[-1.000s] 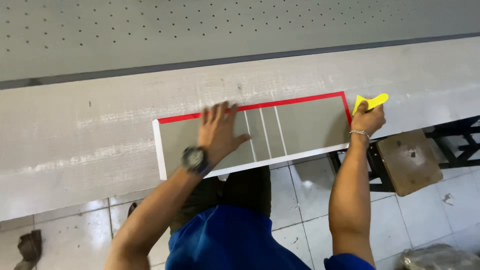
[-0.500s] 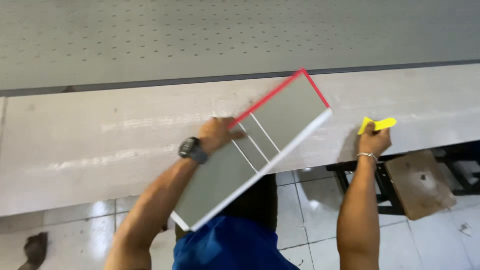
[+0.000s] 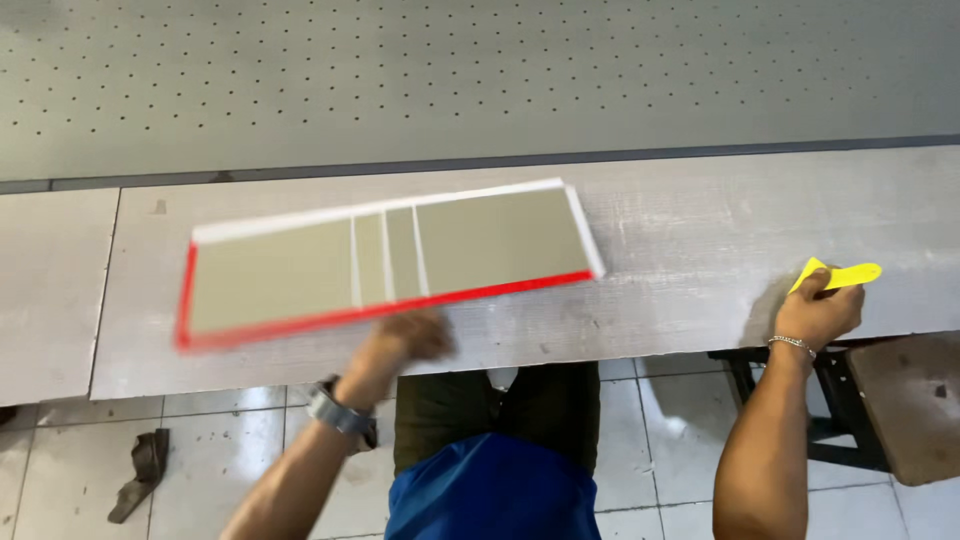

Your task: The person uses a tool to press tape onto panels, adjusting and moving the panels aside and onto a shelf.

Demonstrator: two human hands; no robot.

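Grey workbench (image 3: pixel 700 310); left hand (image 3: pixel 405 340) grips red-edged grey panel (image 3: pixel 390 262); right hand (image 3: pixel 815 312) pinches yellow scraper (image 3: pixel 840 275).

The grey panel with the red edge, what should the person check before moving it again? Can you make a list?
1. Left hand gripping the grey panel: cannot tell, blurred.
2. Panel lying flat on the workbench: cannot tell, blurred.
3. Panel fully over the bench, not hanging off: ok.
4. Right hand holding the yellow scraper: ok.
5. Scraper apart from the panel: ok.
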